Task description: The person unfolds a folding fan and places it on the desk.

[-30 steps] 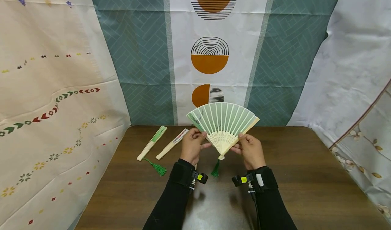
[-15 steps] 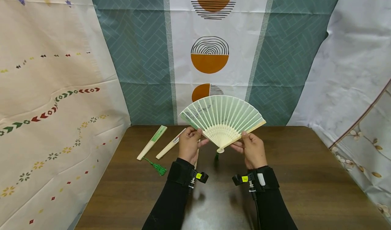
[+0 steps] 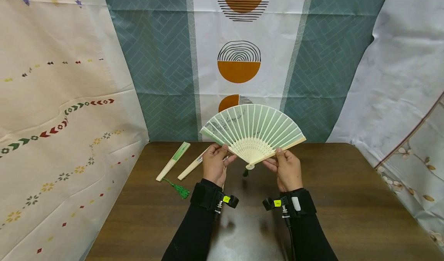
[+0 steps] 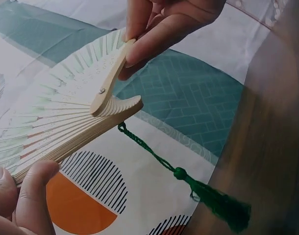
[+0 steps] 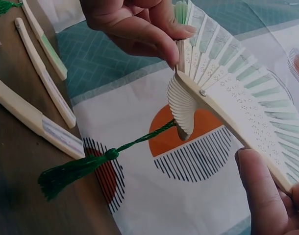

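Observation:
A pale green folding fan (image 3: 254,132) is spread wide above the table, its pivot end low and its leaf upward. My left hand (image 3: 214,165) pinches the fan's left outer rib between thumb and fingers. At the opposite edge, my right hand (image 3: 288,172) pinches the right outer rib in the same way. A dark floral print shows on the leaf's left part. From the pivot end hangs a green tassel (image 4: 215,203), seen clearly in both wrist views. The right wrist view shows the bunched rib ends (image 5: 181,105) fanned out below the rivet.
On the brown table (image 3: 347,199), a folded fan with green leaf (image 3: 173,161) lies left, its green tassel (image 3: 181,191) beside it. Another folded fan (image 3: 192,167) lies nearer my left hand. A third folded fan (image 5: 41,122) shows in the right wrist view. Patterned cloths hang behind.
The fan has spread wider and risen a little, its edges moving outward. More of the leaf's print shows. Both hands keep their pinch on the outer ribs.

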